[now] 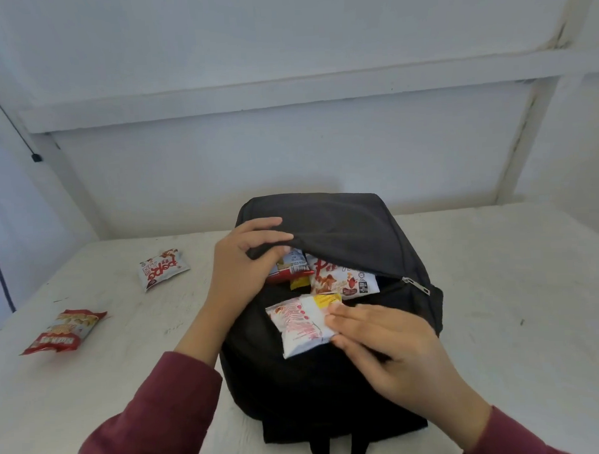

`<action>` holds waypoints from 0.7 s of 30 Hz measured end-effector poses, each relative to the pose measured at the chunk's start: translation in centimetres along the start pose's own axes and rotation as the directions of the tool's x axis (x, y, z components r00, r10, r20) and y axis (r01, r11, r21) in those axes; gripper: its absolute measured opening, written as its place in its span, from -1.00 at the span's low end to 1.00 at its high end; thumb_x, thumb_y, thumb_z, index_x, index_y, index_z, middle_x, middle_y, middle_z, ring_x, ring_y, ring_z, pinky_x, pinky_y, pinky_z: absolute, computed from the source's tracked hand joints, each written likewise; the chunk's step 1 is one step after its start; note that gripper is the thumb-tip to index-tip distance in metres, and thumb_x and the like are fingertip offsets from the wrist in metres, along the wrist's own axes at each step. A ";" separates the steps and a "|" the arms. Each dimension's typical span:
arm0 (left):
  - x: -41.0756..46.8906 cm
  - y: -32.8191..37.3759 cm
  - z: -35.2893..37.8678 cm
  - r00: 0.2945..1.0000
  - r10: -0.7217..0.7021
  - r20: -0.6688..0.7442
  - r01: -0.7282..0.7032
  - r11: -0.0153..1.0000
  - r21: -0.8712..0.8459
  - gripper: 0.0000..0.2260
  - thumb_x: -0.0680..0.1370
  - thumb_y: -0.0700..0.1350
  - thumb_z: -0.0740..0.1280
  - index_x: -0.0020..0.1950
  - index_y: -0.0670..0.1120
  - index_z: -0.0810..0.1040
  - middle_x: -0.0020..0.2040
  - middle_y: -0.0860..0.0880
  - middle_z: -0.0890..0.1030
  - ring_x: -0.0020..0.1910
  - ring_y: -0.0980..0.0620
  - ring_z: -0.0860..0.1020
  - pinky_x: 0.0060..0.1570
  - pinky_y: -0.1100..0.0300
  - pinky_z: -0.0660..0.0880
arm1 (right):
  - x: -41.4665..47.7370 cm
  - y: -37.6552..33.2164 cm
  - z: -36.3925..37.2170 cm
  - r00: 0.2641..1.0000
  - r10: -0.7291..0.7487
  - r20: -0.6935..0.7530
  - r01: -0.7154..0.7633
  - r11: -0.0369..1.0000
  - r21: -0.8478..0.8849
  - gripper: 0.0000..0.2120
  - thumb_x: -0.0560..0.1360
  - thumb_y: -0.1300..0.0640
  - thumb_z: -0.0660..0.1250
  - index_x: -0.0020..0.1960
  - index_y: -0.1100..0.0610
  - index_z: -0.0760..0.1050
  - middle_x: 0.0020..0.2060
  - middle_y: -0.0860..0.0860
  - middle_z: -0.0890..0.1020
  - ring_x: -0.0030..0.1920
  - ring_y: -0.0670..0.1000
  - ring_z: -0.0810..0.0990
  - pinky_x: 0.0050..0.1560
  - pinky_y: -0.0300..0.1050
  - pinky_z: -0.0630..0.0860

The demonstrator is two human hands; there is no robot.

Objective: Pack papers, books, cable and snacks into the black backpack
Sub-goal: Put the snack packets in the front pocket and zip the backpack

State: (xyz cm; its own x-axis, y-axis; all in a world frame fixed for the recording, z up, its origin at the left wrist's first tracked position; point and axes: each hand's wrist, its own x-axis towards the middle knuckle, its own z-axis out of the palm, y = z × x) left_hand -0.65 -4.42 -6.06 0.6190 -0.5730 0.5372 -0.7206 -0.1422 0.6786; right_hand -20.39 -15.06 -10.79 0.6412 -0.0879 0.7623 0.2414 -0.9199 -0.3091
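Note:
The black backpack (342,222) lies on the white table (496,271) with its front pocket unzipped. My left hand (238,263) grips the upper edge of the pocket flap and lifts it. Inside the opening lie a white and red snack packet (344,279) and a red packet (286,273). My right hand (390,346) pinches a white snack packet with a yellow corner (301,323) just in front of the opening. The zip pull (417,285) sits at the right end of the opening.
Two more snack packets lie on the table to the left: a white and red one (162,269) and a red one (65,331). A white wall rises behind the table. A thin black cord (34,156) hangs at the far left.

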 end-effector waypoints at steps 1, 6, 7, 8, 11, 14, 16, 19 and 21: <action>0.1 0.0 0.0 1.000 -0.014 0.003 0.014 1.000 -0.008 -0.81 0.46 -0.19 0.40 -0.04 0.09 0.61 0.12 0.19 0.53 0.11 0.30 0.46 -0.01 0.56 0.37 | -0.2 0.1 0.5 1.000 0.006 0.031 -0.004 0.999 -0.049 -0.76 0.52 0.05 0.29 0.10 0.10 0.63 0.07 -0.07 0.65 0.12 -0.20 0.58 0.13 -0.24 0.53; -0.3 0.5 -0.4 0.999 -0.035 0.041 0.038 0.997 -0.072 -0.82 0.45 -0.21 0.41 -0.07 0.07 0.62 0.07 0.17 0.56 0.10 0.26 0.49 -0.04 0.52 0.43 | 0.7 0.1 1.6 0.998 0.063 0.029 -0.058 0.988 -0.141 -0.75 0.54 0.06 0.24 0.08 0.11 0.64 0.02 -0.05 0.68 0.07 -0.15 0.60 0.17 -0.31 0.47; -0.4 0.6 -0.6 0.997 -0.040 0.062 0.044 0.996 -0.079 -0.82 0.44 -0.21 0.41 -0.07 0.07 0.62 0.06 0.17 0.57 0.10 0.24 0.50 -0.02 0.48 0.44 | 0.9 0.0 1.7 0.998 0.062 0.021 -0.058 0.987 -0.147 -0.75 0.54 0.06 0.25 0.08 0.12 0.64 0.01 -0.04 0.68 0.06 -0.14 0.61 0.18 -0.31 0.46; -0.4 0.6 -0.8 0.995 -0.044 0.087 0.051 0.995 -0.085 -0.82 0.44 -0.21 0.42 -0.09 0.08 0.62 0.05 0.16 0.58 0.10 0.23 0.51 -0.01 0.45 0.45 | 1.0 0.0 1.8 0.998 0.060 0.006 -0.058 0.987 -0.149 -0.75 0.54 0.07 0.25 0.08 0.13 0.63 0.00 -0.03 0.68 0.05 -0.14 0.61 0.19 -0.33 0.45; -0.5 0.4 -1.5 0.988 -0.053 0.144 0.070 0.991 -0.111 -0.81 0.42 -0.19 0.43 -0.12 0.11 0.62 0.01 0.20 0.60 0.10 0.24 0.52 -0.04 0.47 0.47 | 0.9 0.1 1.7 0.994 0.046 -0.103 -0.061 0.988 -0.145 -0.74 0.55 0.08 0.24 0.08 0.17 0.63 0.00 0.00 0.68 0.06 -0.14 0.60 0.22 -0.35 0.42; -0.7 0.4 -1.9 0.989 -0.052 0.139 0.072 0.987 -0.142 -0.83 0.42 -0.20 0.43 -0.14 0.09 0.64 0.00 0.19 0.61 0.10 0.26 0.52 -0.08 0.51 0.45 | 0.7 0.2 1.8 0.985 0.012 -0.173 -0.042 0.984 -0.171 -0.74 0.53 0.09 0.26 0.09 0.19 0.62 0.02 0.03 0.67 0.08 -0.13 0.59 0.23 -0.27 0.45; -0.8 0.5 -1.8 0.992 -0.057 0.116 0.071 0.990 -0.123 -0.84 0.43 -0.19 0.42 -0.15 0.09 0.64 0.00 0.19 0.61 0.09 0.24 0.52 -0.08 0.51 0.46 | 0.8 0.3 2.2 0.990 0.010 -0.138 -0.038 0.979 -0.200 -0.75 0.52 0.08 0.26 0.08 0.16 0.63 0.02 0.02 0.67 0.07 -0.11 0.61 0.22 -0.23 0.46; -1.1 0.5 -1.5 0.998 -0.012 0.054 0.013 1.000 -0.027 -0.85 0.44 -0.17 0.42 -0.12 0.09 0.64 0.02 0.20 0.59 0.07 0.23 0.52 -0.04 0.50 0.44 | 1.0 0.6 2.9 0.995 0.078 -0.054 -0.088 0.970 -0.227 -0.73 0.52 0.04 0.23 0.07 0.11 0.64 0.02 -0.01 0.68 0.06 -0.08 0.63 0.17 -0.20 0.50; -1.2 0.3 -1.5 0.993 0.113 0.018 -0.114 0.990 0.088 -0.88 0.43 -0.18 0.44 -0.10 0.02 0.67 0.01 0.14 0.60 0.04 0.21 0.53 0.01 0.44 0.43 | 1.5 0.5 3.2 0.989 0.137 0.049 -0.119 0.954 -0.274 -0.70 0.51 0.00 0.20 0.09 0.07 0.64 0.05 -0.03 0.67 0.09 -0.05 0.62 0.11 -0.16 0.54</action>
State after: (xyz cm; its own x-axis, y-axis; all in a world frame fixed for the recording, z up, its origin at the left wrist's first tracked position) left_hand -1.17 -2.56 -5.73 0.5280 -0.6000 0.6010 -0.8112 -0.1467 0.5661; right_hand -16.99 -14.46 -11.63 0.7031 -0.1943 0.6840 -0.0450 -0.9722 -0.2299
